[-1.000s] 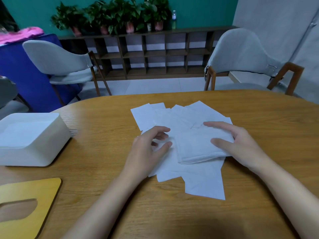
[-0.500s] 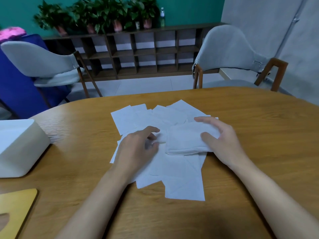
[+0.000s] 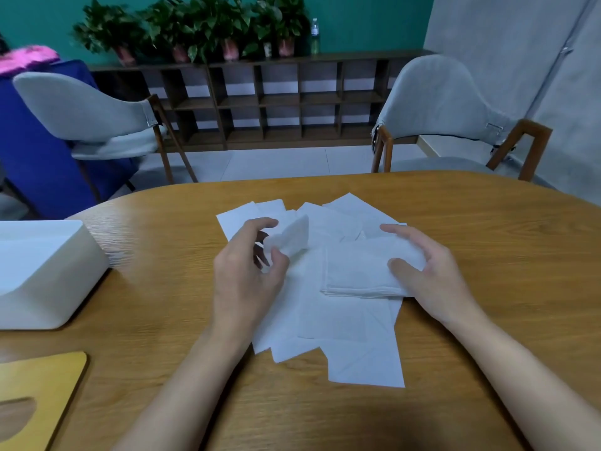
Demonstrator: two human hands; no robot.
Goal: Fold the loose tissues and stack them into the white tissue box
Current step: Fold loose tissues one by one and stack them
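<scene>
**One pinch, one grip**

The white tissue box [image 3: 58, 288] stands open at the left edge of the table [image 3: 487, 222], well apart from the left hand [image 3: 247, 275], the nearer one, which pinches one thin soft tissue [image 3: 291, 237]. The right hand [image 3: 426, 268] grips the flat folded stack [image 3: 357, 271] on the loose sheets [image 3: 351, 327].
</scene>
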